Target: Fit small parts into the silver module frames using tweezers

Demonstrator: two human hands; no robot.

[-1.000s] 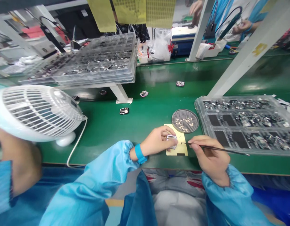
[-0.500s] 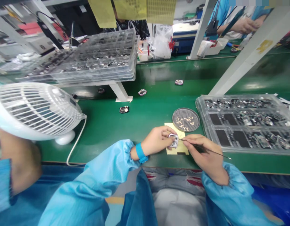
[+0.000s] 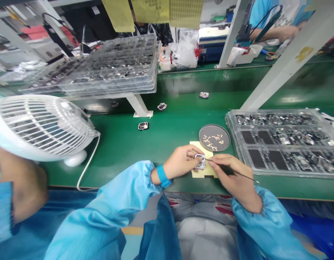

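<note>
A small watch case (image 3: pixel 200 161) with a pale frame and open insides is pinched in my left hand (image 3: pixel 182 160), which wears a blue wrist strap (image 3: pixel 163 176). My right hand (image 3: pixel 234 176) is closed round a thin metal pick (image 3: pixel 247 176). Its front end reaches the right edge of the case, and the back end sticks out past my palm. Under the case lies a yellow paper note (image 3: pixel 195 172). Just beyond my hands sits a round grey perforated dish (image 3: pixel 226 143) with several tiny beige pieces in it.
To the right stands a clear compartment tray (image 3: pixel 230 144) of parts. Several more watch cases lie farther off, including one case (image 3: pixel 143 125) on the green bench (image 3: pixel 115 148). At left are a white fan (image 3: pixel 42 126) and stacked trays (image 3: pixel 107 86). A co-worker's hand (image 3: pixel 288 33) shows top right.
The pick's back end has shifted slightly left with my right hand. The far watch cases have slid a little left, while the near one stays put. The co-worker's hands have moved.
</note>
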